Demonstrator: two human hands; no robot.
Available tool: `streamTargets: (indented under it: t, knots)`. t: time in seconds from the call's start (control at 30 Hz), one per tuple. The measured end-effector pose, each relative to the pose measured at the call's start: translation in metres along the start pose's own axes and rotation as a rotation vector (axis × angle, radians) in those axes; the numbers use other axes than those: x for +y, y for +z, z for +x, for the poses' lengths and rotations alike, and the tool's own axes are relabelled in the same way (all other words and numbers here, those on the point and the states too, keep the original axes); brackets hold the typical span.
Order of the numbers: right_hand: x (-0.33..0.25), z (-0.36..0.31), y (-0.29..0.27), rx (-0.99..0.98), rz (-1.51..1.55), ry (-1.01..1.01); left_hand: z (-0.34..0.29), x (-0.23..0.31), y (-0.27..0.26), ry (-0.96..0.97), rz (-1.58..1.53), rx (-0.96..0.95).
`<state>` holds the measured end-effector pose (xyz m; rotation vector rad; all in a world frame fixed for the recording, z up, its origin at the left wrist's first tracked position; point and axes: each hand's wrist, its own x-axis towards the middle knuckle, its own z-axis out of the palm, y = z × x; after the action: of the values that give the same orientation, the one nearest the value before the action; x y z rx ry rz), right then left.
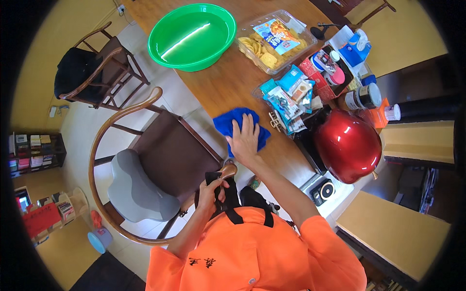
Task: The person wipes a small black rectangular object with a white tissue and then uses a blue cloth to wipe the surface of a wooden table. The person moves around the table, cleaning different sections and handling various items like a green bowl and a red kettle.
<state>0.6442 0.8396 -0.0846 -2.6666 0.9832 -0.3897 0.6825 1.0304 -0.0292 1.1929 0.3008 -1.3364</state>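
On the wooden table [213, 92], near its edge, lies a bunched blue cloth [225, 122]. My right hand [244, 139] presses down on it from above, palm down and fingers stretched out slightly apart. Lower and to the left, in front of my body, my left hand [208, 196] is closed around a small dark item [212, 177], whose kind I cannot make out. That hand is beside the end of a chair's curved wooden arm [228, 169].
A green basin [194, 60] with water stands at the far table edge, beside a clear tub of crackers [264, 58]. Snack packets [291, 97], jars and a shiny red rounded object [347, 145] crowd the right side. A chair with a grey cushion [138, 189] stands left.
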Motion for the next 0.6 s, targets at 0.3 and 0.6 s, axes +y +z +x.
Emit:
streamTargets:
  t: [0.3,0.6]
  knots:
    - [-0.01,0.148,0.051,0.016,-0.182,0.088,-0.001,0.011,-0.03,0.059,-0.124,0.175]
    - [-0.001,0.159,0.049,-0.057,-0.192,-0.03,-0.015,-0.005,-0.037,0.097,-0.216,0.184]
